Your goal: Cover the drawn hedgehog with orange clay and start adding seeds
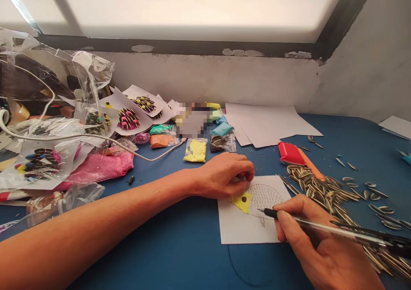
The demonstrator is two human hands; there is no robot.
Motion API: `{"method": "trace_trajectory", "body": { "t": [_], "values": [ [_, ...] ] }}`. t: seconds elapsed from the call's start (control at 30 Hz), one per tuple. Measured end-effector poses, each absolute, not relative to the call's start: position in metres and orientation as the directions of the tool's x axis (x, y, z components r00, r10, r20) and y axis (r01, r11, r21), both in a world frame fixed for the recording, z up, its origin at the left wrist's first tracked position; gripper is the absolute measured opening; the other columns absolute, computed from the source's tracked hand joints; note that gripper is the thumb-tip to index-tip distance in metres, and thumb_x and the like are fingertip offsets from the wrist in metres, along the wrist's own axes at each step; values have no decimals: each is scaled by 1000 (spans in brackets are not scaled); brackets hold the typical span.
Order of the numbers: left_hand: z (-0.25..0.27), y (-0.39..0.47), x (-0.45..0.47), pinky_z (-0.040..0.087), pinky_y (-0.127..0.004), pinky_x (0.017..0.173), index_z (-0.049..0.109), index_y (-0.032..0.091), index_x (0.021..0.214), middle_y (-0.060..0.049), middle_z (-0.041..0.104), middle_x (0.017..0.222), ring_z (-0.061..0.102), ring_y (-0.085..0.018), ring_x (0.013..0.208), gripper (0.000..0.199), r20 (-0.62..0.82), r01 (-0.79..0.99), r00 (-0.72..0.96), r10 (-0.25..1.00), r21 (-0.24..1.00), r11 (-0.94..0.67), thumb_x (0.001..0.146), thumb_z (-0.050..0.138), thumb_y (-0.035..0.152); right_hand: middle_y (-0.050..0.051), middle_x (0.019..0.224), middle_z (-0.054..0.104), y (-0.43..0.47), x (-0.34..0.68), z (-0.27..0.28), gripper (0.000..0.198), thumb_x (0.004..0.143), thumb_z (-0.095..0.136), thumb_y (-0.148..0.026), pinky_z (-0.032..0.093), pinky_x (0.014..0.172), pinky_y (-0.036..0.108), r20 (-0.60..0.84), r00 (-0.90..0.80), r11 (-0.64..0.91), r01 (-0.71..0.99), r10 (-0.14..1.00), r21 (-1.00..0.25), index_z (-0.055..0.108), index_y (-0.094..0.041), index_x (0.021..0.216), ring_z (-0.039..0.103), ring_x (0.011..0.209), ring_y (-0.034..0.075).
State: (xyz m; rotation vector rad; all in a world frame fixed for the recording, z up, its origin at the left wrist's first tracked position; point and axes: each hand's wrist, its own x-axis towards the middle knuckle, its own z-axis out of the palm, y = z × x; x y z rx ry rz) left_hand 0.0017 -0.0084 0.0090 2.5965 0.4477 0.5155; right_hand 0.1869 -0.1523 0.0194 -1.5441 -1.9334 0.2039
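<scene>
A small white sheet of paper (pixel 237 234) lies on the blue table, bearing an outlined rounded shape filled with small pen marks and two short legs below. At its left sits a flat yellow clay piece (pixel 241 203) with a dark dot, like a head. My left hand (pixel 226 176) rests on the sheet's upper left corner, fingers curled beside the yellow clay; their undersides are hidden. A clear pen with a black tip section (pixel 271 213) is gripped in my right hand (pixel 316 234). Its point is at the lower middle of the drawn shape.
Sunflower seeds (pixel 321 191) are heaped and scattered at right, near a red packet (pixel 290 153) and an orange strip (pixel 311 165). Clay packets, including a yellow one (pixel 195 150), stand behind. Larger white sheets (pixel 263 121) lie by the wall. Seed-covered crafts (pixel 128 118), plastic and a white cable (pixel 147 158) crowd the left.
</scene>
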Motion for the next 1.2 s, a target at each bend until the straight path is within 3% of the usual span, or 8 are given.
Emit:
{"method": "trace_trajectory", "body": {
  "t": [0.6, 0.9, 1.03, 1.2],
  "values": [
    [10, -9, 2, 41, -26, 72, 59, 16, 88, -1, 59, 84, 51, -13, 75, 6, 267, 238, 881, 391, 464, -853, 84, 58, 13, -5, 60, 60, -151, 183, 18, 23, 95, 45, -38, 47, 48, 22, 266, -87, 233, 777, 960, -585, 57, -27, 81, 60, 51, 12],
    [8, -9, 2, 39, -26, 71, 60, 15, 86, -1, 58, 81, 50, -13, 74, 6, 305, 199, 871, 385, 496, -845, 82, 58, 11, -1, 57, 54, -153, 185, 12, 34, 89, 46, -56, 45, 46, 27, 374, 62, 147, 851, 925, -505, 61, -27, 78, 57, 53, 17],
    [5, -8, 2, 38, -26, 69, 60, 15, 88, -1, 57, 82, 49, -13, 73, 6, 323, 178, 870, 372, 498, -849, 83, 57, 12, -1, 58, 56, -152, 185, 15, 32, 91, 47, -53, 45, 46, 26, 340, 40, 152, 842, 940, -518, 60, -27, 77, 57, 52, 16],
    [5, -7, 2, 38, -26, 69, 59, 15, 87, -1, 58, 82, 49, -13, 73, 7, 318, 179, 871, 373, 502, -846, 82, 57, 11, -6, 59, 58, -152, 188, 20, 21, 96, 47, -36, 44, 45, 21, 361, -66, 257, 819, 930, -513, 56, -28, 79, 58, 49, 12]
  ]
}}
